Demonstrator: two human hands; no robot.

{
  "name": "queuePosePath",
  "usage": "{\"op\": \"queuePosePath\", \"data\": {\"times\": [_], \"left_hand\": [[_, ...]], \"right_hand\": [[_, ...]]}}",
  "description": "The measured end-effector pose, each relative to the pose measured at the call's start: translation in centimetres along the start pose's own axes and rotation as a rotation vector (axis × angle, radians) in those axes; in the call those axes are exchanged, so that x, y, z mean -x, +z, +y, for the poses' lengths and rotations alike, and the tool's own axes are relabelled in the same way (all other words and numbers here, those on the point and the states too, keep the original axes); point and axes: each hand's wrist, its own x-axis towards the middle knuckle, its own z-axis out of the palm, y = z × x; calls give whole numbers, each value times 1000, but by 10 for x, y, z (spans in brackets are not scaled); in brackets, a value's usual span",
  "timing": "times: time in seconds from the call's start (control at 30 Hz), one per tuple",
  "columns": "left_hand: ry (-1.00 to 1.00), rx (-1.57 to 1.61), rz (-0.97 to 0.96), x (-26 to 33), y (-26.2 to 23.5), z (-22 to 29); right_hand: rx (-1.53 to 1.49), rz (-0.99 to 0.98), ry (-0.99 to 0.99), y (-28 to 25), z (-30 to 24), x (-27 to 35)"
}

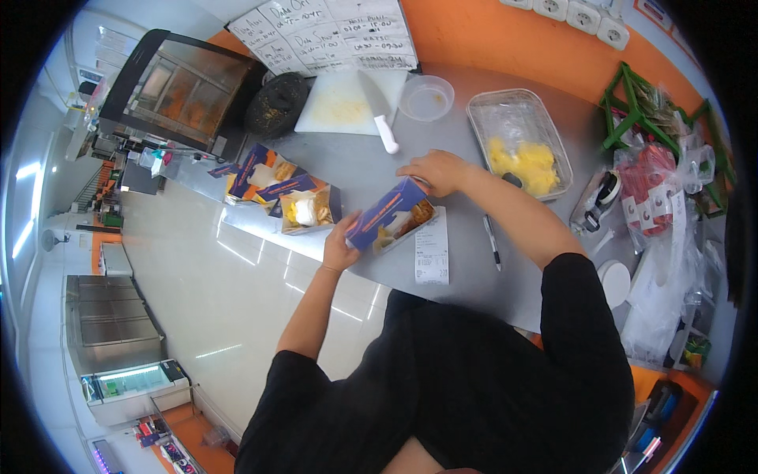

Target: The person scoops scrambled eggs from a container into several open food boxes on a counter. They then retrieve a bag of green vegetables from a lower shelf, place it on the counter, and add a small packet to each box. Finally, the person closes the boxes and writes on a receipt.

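Observation:
A purple and orange cardboard food box (388, 215) is held between my hands above the near edge of the metal counter, its lid lying over the top. My left hand (341, 246) grips its near left corner. At the far right end, my right hand (434, 172) closes its bent fingers on the box's edge. Left of this box stands an open food box (309, 208) holding a white wrapped bundle and yellowish food. Another such box (257, 175) is behind it. A printed receipt (432, 251) lies just right of the held box.
A pen (493, 243) and a clear tray (559, 183) with yellow packets lie to the right. Farther back are a knife (379, 110) on a white cutting board (332, 103), a plastic bowl (426, 98) and a black stone mortar (276, 107). A glass food warmer (181, 91) stands far left.

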Motion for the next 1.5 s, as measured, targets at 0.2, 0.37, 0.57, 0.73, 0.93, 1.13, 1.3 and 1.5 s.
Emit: {"op": "queuePosePath", "data": {"times": [0.2, 0.37, 0.57, 0.73, 0.93, 1.13, 1.3, 1.5], "left_hand": [[394, -117, -226, 2, -14, -8], [449, -318, -277, 5, -15, -6], [425, -190, -196, 12, -18, 35], [285, -102, -55, 24, 19, 19], [301, -243, -80, 27, 21, 25], [275, -497, -127, 28, 14, 39], [54, -336, -107, -7, 17, 53], [-426, -403, -415, -33, 15, 68]], "right_hand": [[217, -344, 50, -6, -19, 21], [339, -357, 124, 25, -24, 40], [55, 109, -3, 33, -48, 46], [108, 220, -96, 66, -83, 58], [130, 356, -37, 103, -88, 63], [118, 397, -16, 112, -91, 66], [132, 301, 11, 106, -76, 66], [236, 443, 317, 87, -112, 75]]}}
